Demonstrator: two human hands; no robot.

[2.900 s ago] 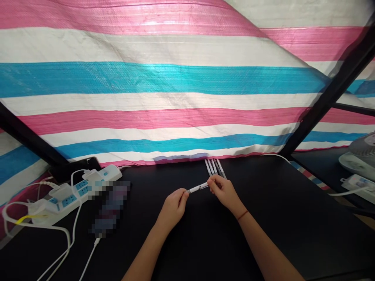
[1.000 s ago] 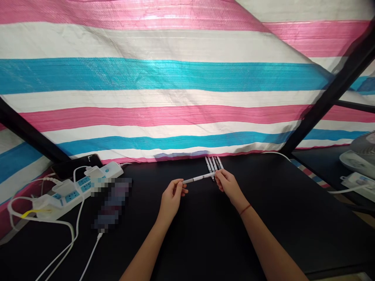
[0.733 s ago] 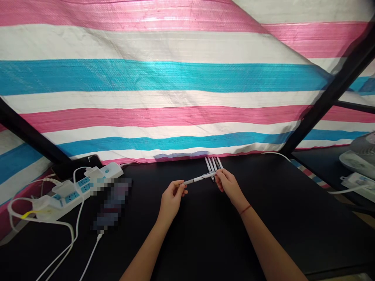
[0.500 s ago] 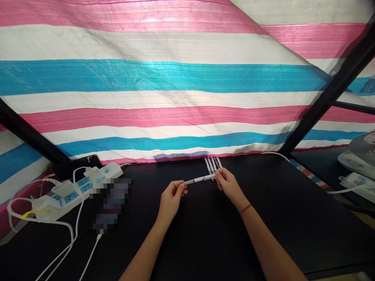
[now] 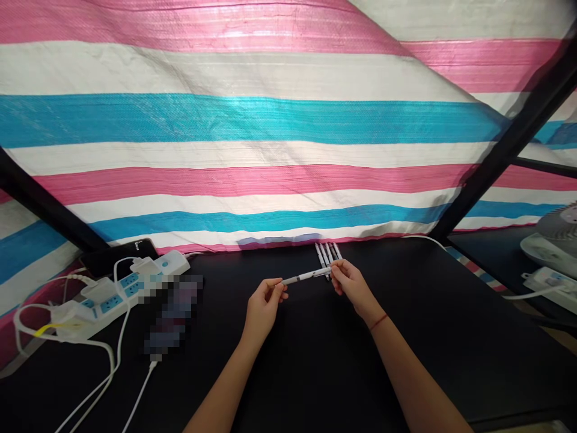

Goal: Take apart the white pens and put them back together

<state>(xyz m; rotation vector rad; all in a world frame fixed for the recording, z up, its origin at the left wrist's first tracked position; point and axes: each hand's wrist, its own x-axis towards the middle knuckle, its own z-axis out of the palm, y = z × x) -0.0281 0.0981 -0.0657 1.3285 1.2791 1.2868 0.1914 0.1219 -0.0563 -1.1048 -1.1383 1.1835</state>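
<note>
Holding a white pen [image 5: 306,276] crosswise at lower centre of the frame, your left hand [image 5: 265,305] and right hand [image 5: 350,286] pinched its opposite ends. A row of pens [image 5: 326,254] lay just beyond your right hand, on the black worktop [image 5: 451,337].

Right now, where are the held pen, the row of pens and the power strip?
The held pen [image 5: 306,276]: head view, on the middle of its barrel.
The row of pens [image 5: 327,252]: head view, on the middle barrels.
The power strip [image 5: 108,304]: head view, on its white socket face.
</note>
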